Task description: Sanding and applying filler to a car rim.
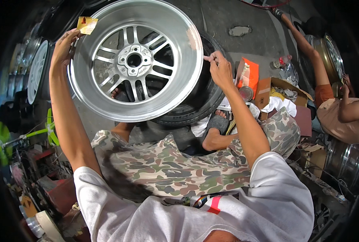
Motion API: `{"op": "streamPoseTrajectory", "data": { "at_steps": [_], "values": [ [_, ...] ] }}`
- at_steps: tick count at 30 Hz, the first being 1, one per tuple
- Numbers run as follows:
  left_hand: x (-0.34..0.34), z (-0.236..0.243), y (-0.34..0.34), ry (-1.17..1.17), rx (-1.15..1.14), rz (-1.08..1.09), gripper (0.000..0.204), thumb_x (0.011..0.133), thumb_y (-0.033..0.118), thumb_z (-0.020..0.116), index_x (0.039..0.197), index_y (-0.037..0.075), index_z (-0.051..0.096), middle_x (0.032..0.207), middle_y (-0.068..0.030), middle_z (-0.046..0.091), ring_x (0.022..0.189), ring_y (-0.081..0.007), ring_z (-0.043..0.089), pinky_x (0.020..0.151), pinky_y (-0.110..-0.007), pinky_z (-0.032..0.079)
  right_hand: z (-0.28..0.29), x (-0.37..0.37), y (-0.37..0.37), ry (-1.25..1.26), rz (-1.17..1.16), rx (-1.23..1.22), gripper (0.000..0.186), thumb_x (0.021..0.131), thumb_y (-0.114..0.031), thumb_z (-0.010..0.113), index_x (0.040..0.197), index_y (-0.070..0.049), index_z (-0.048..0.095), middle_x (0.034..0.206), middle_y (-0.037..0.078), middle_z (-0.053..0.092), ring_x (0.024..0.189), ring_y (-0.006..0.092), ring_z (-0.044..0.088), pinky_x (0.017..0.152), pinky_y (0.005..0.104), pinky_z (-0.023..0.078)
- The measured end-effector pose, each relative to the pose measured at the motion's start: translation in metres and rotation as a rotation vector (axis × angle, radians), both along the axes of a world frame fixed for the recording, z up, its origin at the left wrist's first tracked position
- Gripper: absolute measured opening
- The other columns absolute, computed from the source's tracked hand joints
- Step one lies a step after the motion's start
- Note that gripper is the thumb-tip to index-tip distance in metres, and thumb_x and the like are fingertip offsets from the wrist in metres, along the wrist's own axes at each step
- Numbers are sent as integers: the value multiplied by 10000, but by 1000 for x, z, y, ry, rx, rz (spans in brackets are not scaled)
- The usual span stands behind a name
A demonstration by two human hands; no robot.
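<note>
"What's the place like?"

"A grey floor (219,16), with a pale patch (240,30) toward the far side. A black tyre (183,118) lies on it between the person's feet. To the right are an orange packet (250,71), a round tin (246,94) and an open cardboard box (263,92). Farther right, another person (344,121) sits near a gold-coloured wheel (321,56). On the left there's a white wheel (37,74) and a bright green thing (51,131)."

"And the main piece?"

"A silver wheel rim (142,68), out in front of the person, left of centre and partly covering the tyre. Its hollow side faces the person, and a beige smear (193,39) marks its right inner wall."

"How are the fingers?"

"On the left hand (63,48) they're closed on the corner of a small yellow card (91,26) bearing a dark red dab, just beside the rim's far left edge. The right hand (221,70) has its index finger stretched toward the rim's right edge, the others curled. I can't tell whether that fingertip touches, or whether the curled fingers grip anything."
</note>
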State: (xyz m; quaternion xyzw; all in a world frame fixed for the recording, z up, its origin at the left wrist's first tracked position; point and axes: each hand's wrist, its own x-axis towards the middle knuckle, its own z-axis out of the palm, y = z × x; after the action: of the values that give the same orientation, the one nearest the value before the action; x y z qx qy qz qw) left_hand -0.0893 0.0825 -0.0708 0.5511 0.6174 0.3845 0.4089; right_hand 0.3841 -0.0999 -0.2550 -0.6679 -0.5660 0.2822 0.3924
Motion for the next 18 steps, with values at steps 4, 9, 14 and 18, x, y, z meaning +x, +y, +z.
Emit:
{"op": "streamPoseTrajectory", "data": {
  "at_steps": [4,9,14,18],
  "values": [
    [13,2,0,-8,10,-37,281,909,229,682,1125,50,658,968,1,644,950,-94,550,857,-249,451,-5,21,12,-35,51,100,260,879,-51,464,1119,-54,564,862,150,666,791,348,659,730,427,498],
    [26,7,-12,4,56,-69,273,912,253,678,1099,54,671,953,5,637,917,-96,548,804,-253,456,10,44,39,-330,254,242,467,855,-13,470,1312,-86,535,1037,82,639,872,371,648,792,470,510],
    [27,12,-11,43,54,-73,248,921,267,666,1076,75,688,927,22,629,894,-95,543,802,-253,437,16,52,54,-456,375,205,295,848,-22,477,1119,-100,564,1299,55,615,942,395,642,807,488,524],
    [26,13,-15,62,81,-94,253,928,293,650,1079,94,691,933,28,622,905,-97,539,813,-263,436,17,47,55,-483,414,331,319,867,-38,471,1161,-129,554,1282,104,618,860,421,631,745,489,509]
  ]
}}
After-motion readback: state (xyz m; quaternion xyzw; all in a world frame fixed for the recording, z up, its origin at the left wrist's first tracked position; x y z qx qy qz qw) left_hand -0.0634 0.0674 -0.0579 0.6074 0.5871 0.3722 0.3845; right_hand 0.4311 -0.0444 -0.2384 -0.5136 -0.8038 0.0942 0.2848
